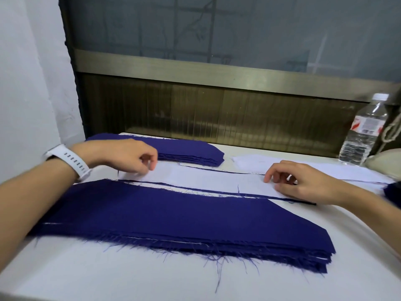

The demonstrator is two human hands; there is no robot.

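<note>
Aligning step, likely. White strip (206,181) lying across table (86,270) between near navy stack (173,218) and far navy stack (191,152). Pinched at its left end by left hand (128,156), fingers curled to thumb. Touched at right end by right hand (303,183), fingers bent; pinch or press, cannot tell. Next, probably: squaring its edges, smoothing flat.

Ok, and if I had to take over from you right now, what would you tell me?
Left hand: fingers curled at the left end of the white strip; I can't tell if they pinch it.
Right hand: curled fingertips on its right end.
The strip lies on a blue piece whose edges peek out, between the near blue stack and the far blue stack.
Done: strip laid down.
Left: probably line it up, then carry on with the stacks.
</note>
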